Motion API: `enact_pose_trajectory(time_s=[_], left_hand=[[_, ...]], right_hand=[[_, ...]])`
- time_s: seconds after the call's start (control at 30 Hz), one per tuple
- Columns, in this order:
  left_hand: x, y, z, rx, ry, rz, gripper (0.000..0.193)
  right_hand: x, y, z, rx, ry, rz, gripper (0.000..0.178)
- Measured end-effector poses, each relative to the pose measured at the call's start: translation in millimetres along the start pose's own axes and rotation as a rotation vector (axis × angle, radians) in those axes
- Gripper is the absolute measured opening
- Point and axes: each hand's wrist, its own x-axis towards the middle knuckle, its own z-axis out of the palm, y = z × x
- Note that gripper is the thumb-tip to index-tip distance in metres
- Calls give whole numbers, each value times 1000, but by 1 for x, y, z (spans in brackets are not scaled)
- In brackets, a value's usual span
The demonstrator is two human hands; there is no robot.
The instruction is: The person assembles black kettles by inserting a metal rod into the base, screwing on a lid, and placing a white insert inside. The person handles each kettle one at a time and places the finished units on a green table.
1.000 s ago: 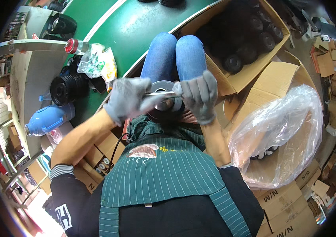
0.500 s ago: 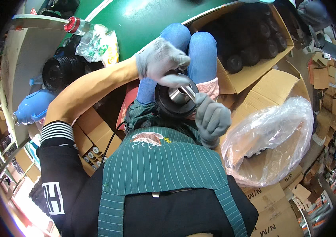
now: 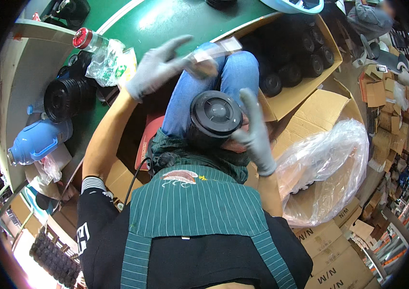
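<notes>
A black, round lidded cylinder point(image 3: 215, 113) with a raised centre stands upright on my lap. My right hand point(image 3: 258, 137), in a grey glove, is open beside it, thumb and fingers apart. To the upper left, my gloved left hand point(image 3: 159, 67) is raised, one finger stretched out. A small clear plastic packet point(image 3: 220, 50) is at its other fingertips, above my knees. The packet is smeared by motion, and its contents cannot be made out; the grip on it is partly hidden.
At the upper right is a cardboard box point(image 3: 288, 103) of black round parts. Clear plastic film point(image 3: 332, 168) covers an open carton at right. A red-capped jar point(image 3: 89, 39), black discs point(image 3: 62, 98) and a blue jug point(image 3: 41, 139) are at left. A person point(image 3: 370, 21) sits far right.
The metal rod-like piece I held on the cylinder is gone from view. My left hand has moved up and left, with a packet now at its fingers. My right hand has opened.
</notes>
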Motion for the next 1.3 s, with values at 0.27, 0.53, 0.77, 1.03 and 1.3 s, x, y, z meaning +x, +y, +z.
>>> enact_pose_trajectory(time_s=[0.27, 0.53, 0.77, 1.03, 1.3], left_hand=[[59, -102, -2, 422, 383, -346, 68], [60, -114, -2, 811, 388, -258, 86], [-64, -12, 0, 375, -155, 562, 97], [-68, 57, 8, -71, 266, 20, 12], [-16, 50, 5, -62, 190, -148, 27]], right_hand=[[-21, -6, 25, -453, -2, -112, 111], [-40, -20, 19, -379, 191, -570, 95], [17, 7, -3, 1004, 288, 244, 70], [148, 33, -7, -386, 51, 62, 48], [372, 23, -144, -678, 700, -86, 47]])
